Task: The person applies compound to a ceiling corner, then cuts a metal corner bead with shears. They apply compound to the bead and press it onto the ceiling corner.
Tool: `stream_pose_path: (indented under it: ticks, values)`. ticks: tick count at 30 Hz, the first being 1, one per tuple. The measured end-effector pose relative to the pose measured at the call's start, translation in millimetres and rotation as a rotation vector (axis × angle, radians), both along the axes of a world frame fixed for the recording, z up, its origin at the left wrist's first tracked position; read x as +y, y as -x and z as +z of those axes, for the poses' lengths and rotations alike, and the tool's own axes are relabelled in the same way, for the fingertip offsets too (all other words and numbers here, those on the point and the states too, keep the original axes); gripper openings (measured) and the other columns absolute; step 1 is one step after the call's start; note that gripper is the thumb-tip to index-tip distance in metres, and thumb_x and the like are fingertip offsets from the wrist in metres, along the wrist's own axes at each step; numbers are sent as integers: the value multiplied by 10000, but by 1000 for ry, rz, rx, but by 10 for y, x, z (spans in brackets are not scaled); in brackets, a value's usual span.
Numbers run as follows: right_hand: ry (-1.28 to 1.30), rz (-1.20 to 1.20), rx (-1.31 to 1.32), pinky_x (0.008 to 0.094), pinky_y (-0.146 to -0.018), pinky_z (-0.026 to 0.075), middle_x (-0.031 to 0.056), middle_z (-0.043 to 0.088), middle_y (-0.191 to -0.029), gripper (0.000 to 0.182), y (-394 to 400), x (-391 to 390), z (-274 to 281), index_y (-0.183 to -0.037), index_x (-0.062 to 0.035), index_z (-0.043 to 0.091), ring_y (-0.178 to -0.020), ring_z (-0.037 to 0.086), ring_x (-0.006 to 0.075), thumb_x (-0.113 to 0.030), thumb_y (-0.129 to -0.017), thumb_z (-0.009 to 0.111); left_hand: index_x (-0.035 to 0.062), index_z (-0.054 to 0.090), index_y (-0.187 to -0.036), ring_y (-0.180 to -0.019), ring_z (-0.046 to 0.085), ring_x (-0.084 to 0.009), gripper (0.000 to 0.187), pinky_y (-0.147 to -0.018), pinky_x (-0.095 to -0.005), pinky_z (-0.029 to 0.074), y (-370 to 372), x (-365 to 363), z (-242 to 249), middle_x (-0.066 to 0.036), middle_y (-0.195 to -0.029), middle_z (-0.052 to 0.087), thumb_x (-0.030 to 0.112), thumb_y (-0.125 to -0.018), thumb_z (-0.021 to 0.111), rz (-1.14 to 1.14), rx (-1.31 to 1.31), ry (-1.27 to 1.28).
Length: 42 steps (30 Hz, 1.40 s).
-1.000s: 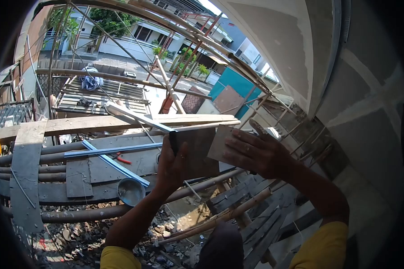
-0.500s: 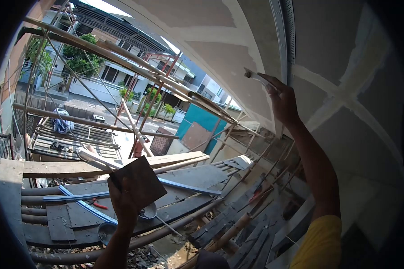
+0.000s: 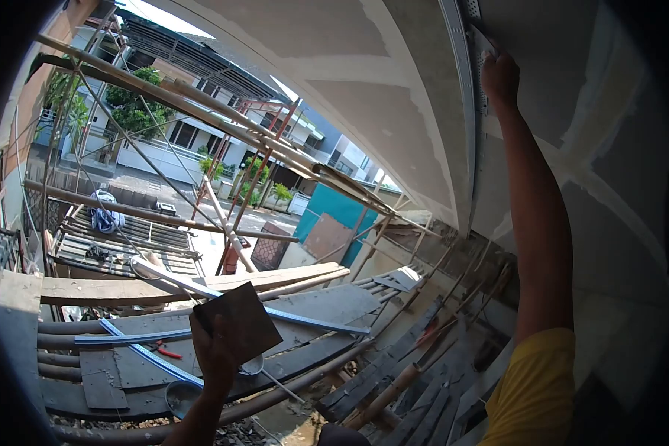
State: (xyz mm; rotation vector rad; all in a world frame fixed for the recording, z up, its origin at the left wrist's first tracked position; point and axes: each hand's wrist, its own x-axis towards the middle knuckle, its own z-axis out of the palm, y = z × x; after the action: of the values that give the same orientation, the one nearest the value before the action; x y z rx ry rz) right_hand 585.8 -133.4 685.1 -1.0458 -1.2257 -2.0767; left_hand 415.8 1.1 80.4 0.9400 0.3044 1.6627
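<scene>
My left hand (image 3: 217, 353) is closed on a dark, flat, square board (image 3: 244, 323), held low over the planks. Raised high at the upper right, my right hand (image 3: 501, 78) is closed on a trowel (image 3: 485, 39), its handle mostly hidden by the fingers. The thin blade meets or nearly meets a perforated metal strip (image 3: 473, 10) on the ceiling. Beside that strip runs a long metal edge profile (image 3: 464, 82). Pale filler bands (image 3: 587, 160) cross the grey ceiling boards (image 3: 550, 59).
Wooden scaffold planks (image 3: 312, 297) lie below, with light-blue perforated strips (image 3: 145, 352), red-handled pliers (image 3: 169, 351), a bowl (image 3: 180, 398) and a pan-like vessel (image 3: 253, 366) on or near them. Bamboo poles (image 3: 201, 108) cross at the left. Rubble (image 3: 238, 430) shows beneath.
My right hand has gone up and to the right with the trowel, from below the ceiling to the perforated strip. My left hand and the board have sunk slightly in view.
</scene>
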Motion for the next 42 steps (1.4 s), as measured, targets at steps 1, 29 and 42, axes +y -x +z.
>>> stream_pose_path:
  ticks: [1,29,42]
  values:
    - [0,2,-2,466,-889,485,233,663,-1079,332,8,28,-5,-1219,-66,623,-1024,620,417,-131,-911,519,1,457,-1198,-970,517,-176,313,-871,-313,429,4,-11,13,-102,-1053,548,244,-1005,501,2,-2,0]
    - [17,-27,-48,470,-855,510,254,667,-1009,338,131,220,-213,-1177,15,614,-955,649,399,-48,-859,518,-28,437,-1214,-982,515,-216,344,-875,-342,432,-2,-189,80,-154,-1074,539,232,-997,497,-37,36,-61]
    - [-51,-5,-146,493,-806,525,238,669,-975,280,1068,363,-124,-1107,13,614,-911,653,410,-84,-870,500,-30,434,-1201,-961,533,-227,355,-848,-353,447,-17,-260,91,-163,-1063,550,250,-995,501,-62,25,-116]
